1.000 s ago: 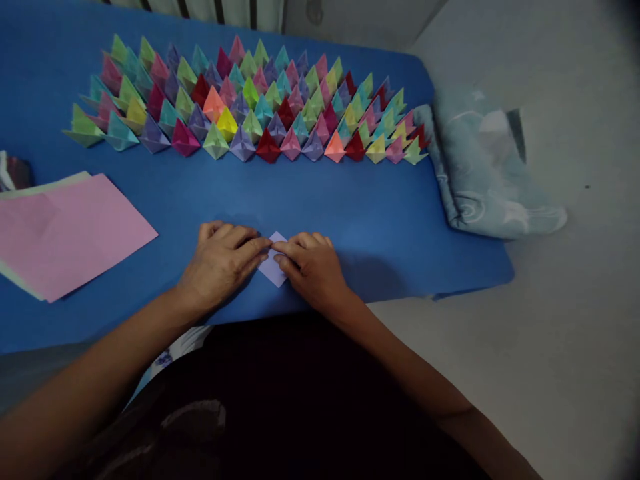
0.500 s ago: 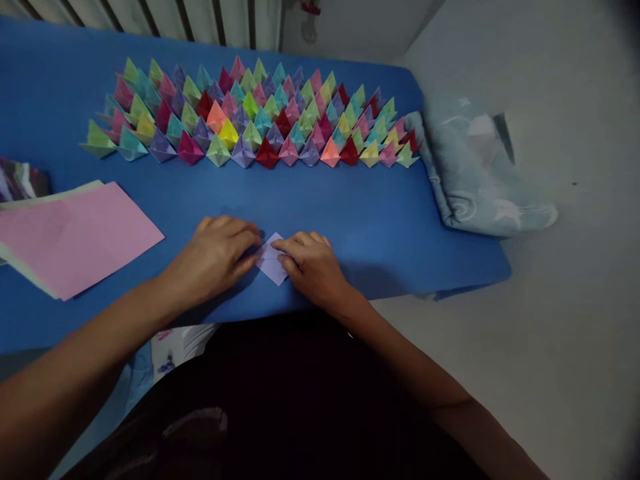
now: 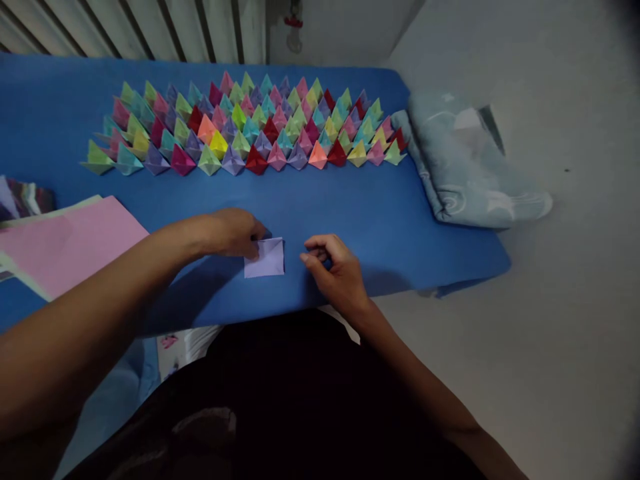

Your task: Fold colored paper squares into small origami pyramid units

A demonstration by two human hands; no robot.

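A small folded square of lilac paper (image 3: 265,260) lies on the blue surface (image 3: 340,203) close to its front edge. My left hand (image 3: 231,232) pinches the paper at its upper left, thumb over the near face and fingers at the far edge. Just right of the paper, my right hand (image 3: 336,267) is held apart from it. Its fingers are loosely curled, with a gap between thumb and forefinger and nothing in them.
Rows of colourful folded paper pieces (image 3: 257,162) stand behind my hands. Pink paper sheets (image 3: 85,233) lie at left, partly under my forearm, near a multicoloured item (image 3: 30,200). A folded grey-blue cloth (image 3: 465,180) sits at right by the wall. A radiator (image 3: 150,30) is behind.
The lilac paper has turned from a diamond to a square lying level with the edge. My right hand has let go and drawn right; my left now grips the paper's upper left.
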